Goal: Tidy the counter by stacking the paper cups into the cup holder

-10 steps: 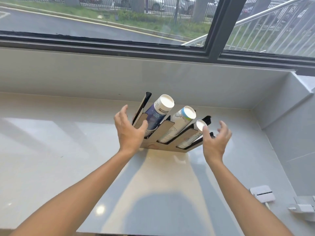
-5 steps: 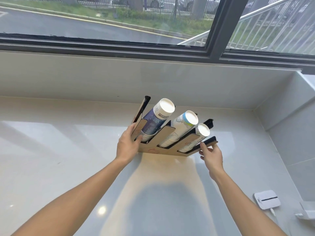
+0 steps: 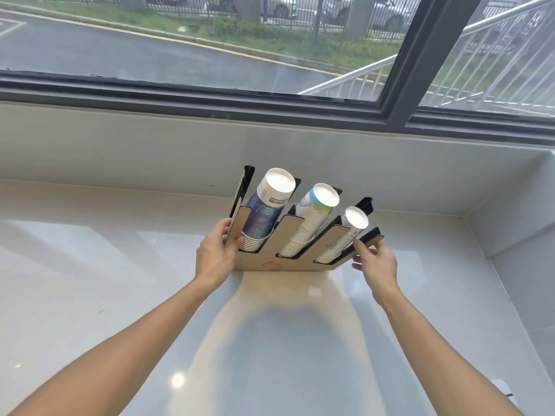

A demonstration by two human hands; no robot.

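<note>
A wooden cup holder with black edges stands on the white counter near the back wall. Its three slanted slots each hold a stack of paper cups: a dark blue stack on the left, a white and light blue stack in the middle, a thinner white stack on the right. My left hand grips the holder's left end panel. My right hand has its fingertips on the holder's right end arm.
A low white wall and a dark-framed window run behind the holder. A raised white ledge closes the counter on the right. A small white device lies at the lower right edge.
Both hands went from open in the air beside the holder to closing on its two ends. The holder seems to have stayed in place.
</note>
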